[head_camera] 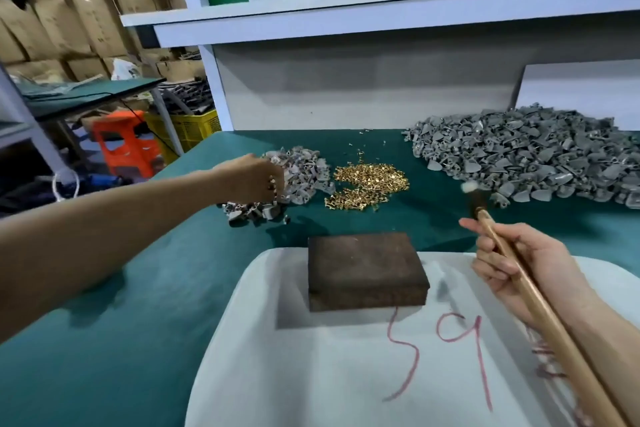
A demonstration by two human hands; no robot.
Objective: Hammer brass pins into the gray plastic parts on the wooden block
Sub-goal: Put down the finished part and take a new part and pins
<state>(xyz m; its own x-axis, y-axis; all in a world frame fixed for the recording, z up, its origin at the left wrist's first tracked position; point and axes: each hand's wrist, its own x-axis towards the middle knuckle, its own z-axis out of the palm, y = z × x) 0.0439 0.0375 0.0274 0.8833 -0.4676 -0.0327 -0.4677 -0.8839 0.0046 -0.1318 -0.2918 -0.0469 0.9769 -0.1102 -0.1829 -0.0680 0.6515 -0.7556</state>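
The left hand point(252, 180) reaches out over the green mat point(138, 288) to the small heap of gray parts point(301, 173), fingers bent down into it; whether they have closed on a piece I cannot tell. Just right of that heap lies the loose pile of brass pins point(367, 184). Nearer the person, the wooden block point(367, 267) sits on a white sheet point(311, 374) with its top bare, so no part is in place for striking. To its right the right hand point(519, 263) is wrapped round the handle of the hammer point(519, 274), forefinger stretched forward, with the blurred head held up over the mat. Beyond it spreads the large heap of gray parts point(536, 156). The parts look light and stiff, with thin fan-shaped bodies, so each is probably best pinched by that flat body and laid steady on the block. The pins look tiny, smooth and apt to roll or slip, so I would take one by the shaft between thumb and fingertip, and strike lightly to spare the plastic.
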